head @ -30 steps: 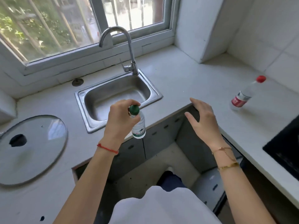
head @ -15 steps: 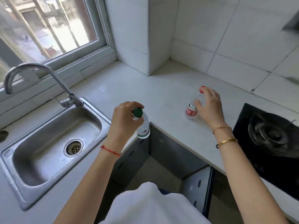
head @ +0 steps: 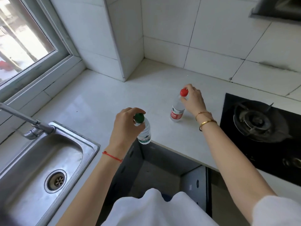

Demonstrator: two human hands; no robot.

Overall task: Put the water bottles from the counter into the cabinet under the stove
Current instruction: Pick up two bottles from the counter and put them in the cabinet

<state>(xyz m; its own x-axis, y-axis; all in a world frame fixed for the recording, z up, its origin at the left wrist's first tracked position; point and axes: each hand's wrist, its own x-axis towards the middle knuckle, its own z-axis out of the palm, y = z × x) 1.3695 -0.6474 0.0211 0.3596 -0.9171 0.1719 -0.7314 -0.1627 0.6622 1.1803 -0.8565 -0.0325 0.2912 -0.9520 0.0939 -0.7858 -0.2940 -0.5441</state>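
Note:
My left hand (head: pixel 126 126) holds a clear water bottle with a green cap and green label (head: pixel 145 135) by its neck, hanging over the counter's front edge. A second clear bottle with a red cap and red label (head: pixel 176 111) stands on the white counter (head: pixel 101 101) just left of the stove. My right hand (head: pixel 193 100) has its fingers closed around that bottle's neck under the cap. An open grey cabinet door (head: pixel 193 185) shows below the counter, left of the stove.
A steel sink (head: pixel 40 168) with a tap (head: pixel 29 123) lies at the left. A black gas stove (head: pixel 260 131) is set into the counter at the right. Tiled walls and a window close the back. My white-clothed body fills the bottom middle.
The view swung right from the sink toward the stove. My right hand went from open above the counter edge to gripping the red-capped bottle's neck. My left hand kept the green-capped bottle.

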